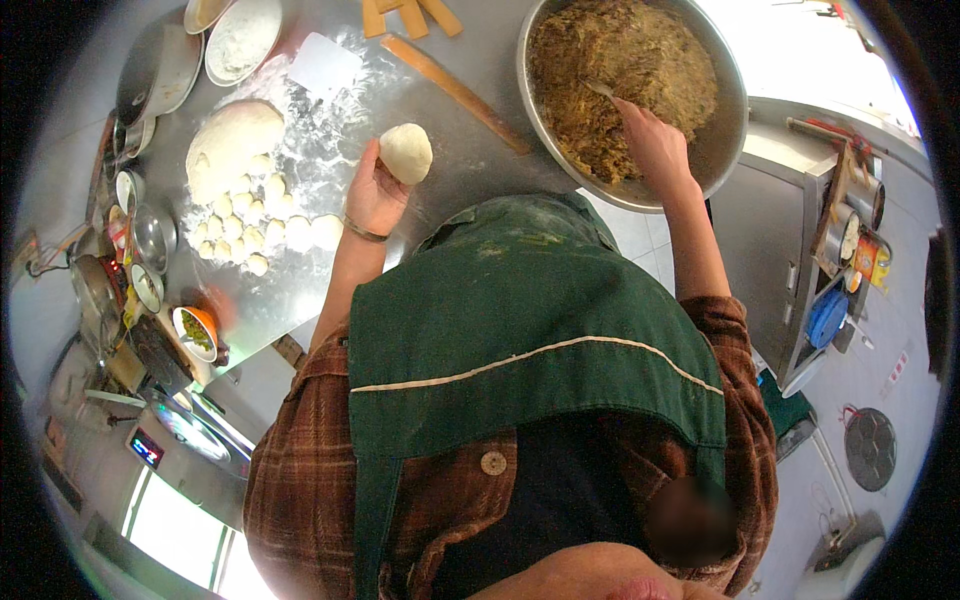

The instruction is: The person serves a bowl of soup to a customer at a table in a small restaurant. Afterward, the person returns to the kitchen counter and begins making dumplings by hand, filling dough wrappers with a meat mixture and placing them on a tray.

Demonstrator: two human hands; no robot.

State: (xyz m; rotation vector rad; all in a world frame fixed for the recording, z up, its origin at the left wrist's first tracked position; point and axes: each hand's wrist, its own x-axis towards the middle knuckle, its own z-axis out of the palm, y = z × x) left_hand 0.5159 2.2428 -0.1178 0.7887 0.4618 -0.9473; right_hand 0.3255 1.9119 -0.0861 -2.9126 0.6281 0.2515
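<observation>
A flat round dough wrapper [406, 153] rests in my left hand [377, 193], above the floury steel table. My right hand [654, 142] grips a spoon or similar utensil [600, 89] whose tip is in the brown chopped filling [622, 52]. That filling lies in a large steel basin [733, 135] at the upper right. To the left of my left hand are a large dough mass [236, 142] and several small dough pieces [232, 226], with flatter rounds [298, 233] beside them.
A wooden stick [454, 90] lies between my left hand and the basin. A white sheet or scraper [325, 63], a bowl of flour [241, 41] and wooden slats [397, 15] are farther back. Bowls, including an orange one [208, 322], line the left side. A steel cabinet [757, 247] stands right.
</observation>
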